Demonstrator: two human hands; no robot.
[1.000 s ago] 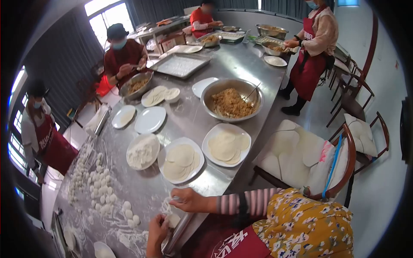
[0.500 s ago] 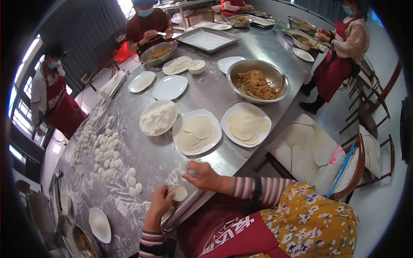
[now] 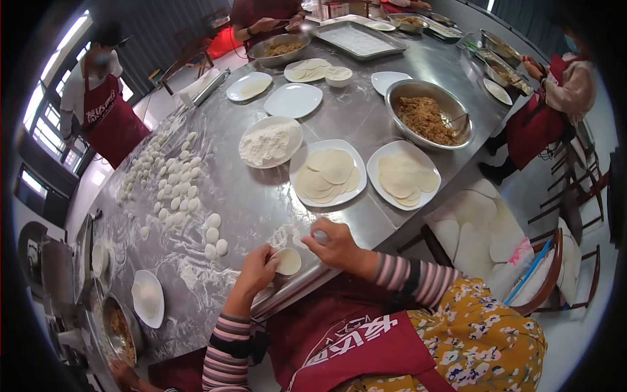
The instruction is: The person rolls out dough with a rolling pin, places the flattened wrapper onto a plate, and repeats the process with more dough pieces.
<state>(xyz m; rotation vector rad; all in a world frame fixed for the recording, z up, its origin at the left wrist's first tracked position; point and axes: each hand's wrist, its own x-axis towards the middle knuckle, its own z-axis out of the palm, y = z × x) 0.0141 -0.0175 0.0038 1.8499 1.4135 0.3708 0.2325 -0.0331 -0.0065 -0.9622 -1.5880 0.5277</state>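
A small round dough wrapper [image 3: 288, 261] lies at the near edge of the floured metal table, its left rim pinched by my left hand [image 3: 259, 266]. Just to its right, my right hand [image 3: 334, 243] is wrapped round a pale rounded tool end [image 3: 321, 236]; the rest of that tool is hidden. Two square white plates beyond my hands carry stacks of flat wrappers [image 3: 328, 171] [image 3: 406, 178]. Beside them stands a plate of white flour [image 3: 269, 142]. Several small dough discs [image 3: 212, 221] lie to the left of my hands.
A steel bowl of brown filling [image 3: 428, 121] stands at the far right. Farther back are an empty white plate [image 3: 293, 100] and a metal tray [image 3: 360, 40]. People in red aprons stand around the table. A co-worker's hand [image 3: 124, 372] is by a bowl at lower left.
The view has shifted, so the table's contents appear farther right and mostly higher. My right hand is still beside the wrapper in my left. A co-worker's hand has appeared at lower left.
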